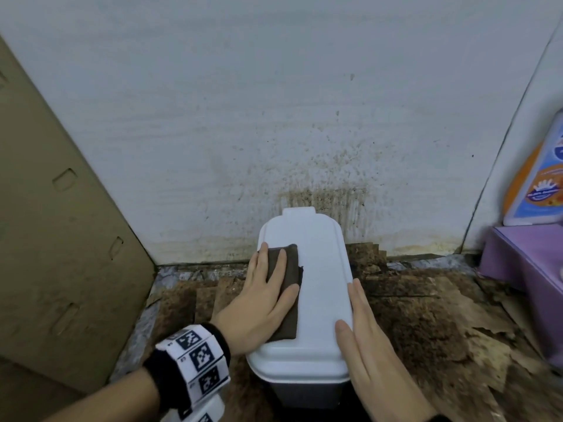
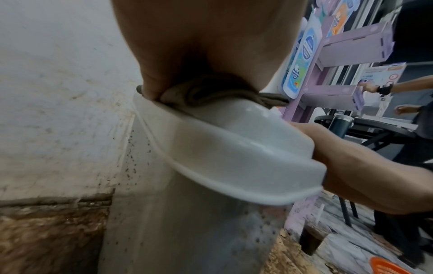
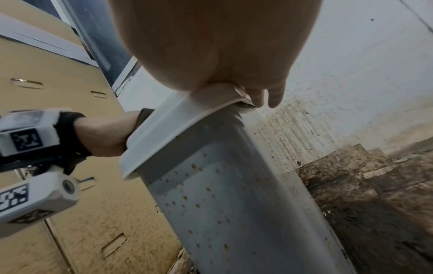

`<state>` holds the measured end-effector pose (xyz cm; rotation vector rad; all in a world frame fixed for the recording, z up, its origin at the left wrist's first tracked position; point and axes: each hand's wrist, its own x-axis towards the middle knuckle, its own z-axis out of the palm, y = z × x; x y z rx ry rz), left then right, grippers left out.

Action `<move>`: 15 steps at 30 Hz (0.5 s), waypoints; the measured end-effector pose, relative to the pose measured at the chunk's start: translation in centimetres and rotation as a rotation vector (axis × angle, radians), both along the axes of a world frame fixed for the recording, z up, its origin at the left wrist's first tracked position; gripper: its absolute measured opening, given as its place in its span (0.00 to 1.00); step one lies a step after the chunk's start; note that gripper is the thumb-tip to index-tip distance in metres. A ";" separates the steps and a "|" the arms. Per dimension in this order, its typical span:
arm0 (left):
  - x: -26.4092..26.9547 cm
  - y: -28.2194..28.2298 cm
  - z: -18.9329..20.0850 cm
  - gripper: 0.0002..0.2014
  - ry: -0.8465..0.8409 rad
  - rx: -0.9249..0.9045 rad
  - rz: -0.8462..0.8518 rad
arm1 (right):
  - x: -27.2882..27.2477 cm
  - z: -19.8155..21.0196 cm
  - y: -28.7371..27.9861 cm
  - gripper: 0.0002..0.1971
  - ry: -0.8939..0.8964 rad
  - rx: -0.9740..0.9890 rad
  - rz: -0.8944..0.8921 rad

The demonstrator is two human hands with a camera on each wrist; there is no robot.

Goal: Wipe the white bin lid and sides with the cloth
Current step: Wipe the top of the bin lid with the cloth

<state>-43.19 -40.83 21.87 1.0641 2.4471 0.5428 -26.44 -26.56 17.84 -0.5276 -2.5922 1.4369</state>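
Cloth on the bin lid [image 1: 320, 269] — shut, contents hidden.
My left hand [image 1: 262, 303] presses the cloth [image 1: 289, 281] flat-fingered; right hand [image 1: 371, 354] open against the lid's right edge.

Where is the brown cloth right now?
In the head view the cloth lies flat on the left part of the white bin lid, pressed under the left hand.

A stained white wall [image 1: 274, 117] faces you, brown spatter low down. Cardboard [image 1: 54, 223] leans left; a purple shelf [image 1: 524, 269] stands right.
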 end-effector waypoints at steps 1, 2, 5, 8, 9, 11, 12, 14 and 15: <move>-0.5 0.2 0.1 0.37 -0.002 -0.018 -0.002 | 0.0 0.0 0.0 0.31 0.002 -0.004 0.001; -1.1 0.6 0.2 0.36 -0.005 -0.035 0.001 | 0.0 0.0 0.0 0.30 0.001 -0.007 0.003; -3.5 2.5 0.8 0.34 0.031 -0.076 0.002 | -0.2 0.2 0.0 0.29 -0.009 0.002 0.008; -6.3 4.9 0.9 0.33 0.086 -0.065 0.050 | -0.4 0.4 0.1 0.29 -0.029 0.019 0.003; -7.2 5.5 0.9 0.33 0.094 -0.076 0.061 | -0.4 0.4 0.1 0.29 -0.037 0.022 0.001; -8.8 6.5 0.8 0.33 0.096 -0.109 0.062 | -0.4 0.5 0.0 0.29 -0.044 0.030 -0.001; -9.6 6.9 0.8 0.34 0.108 -0.120 0.054 | -0.3 0.6 0.0 0.29 -0.044 0.037 0.002; -11.3 7.5 0.6 0.37 0.133 -0.153 0.033 | -0.3 0.6 0.0 0.29 -0.056 0.045 0.006; -11.8 7.8 0.6 0.40 0.144 -0.172 0.027 | -0.3 0.7 0.0 0.29 -0.065 0.045 0.006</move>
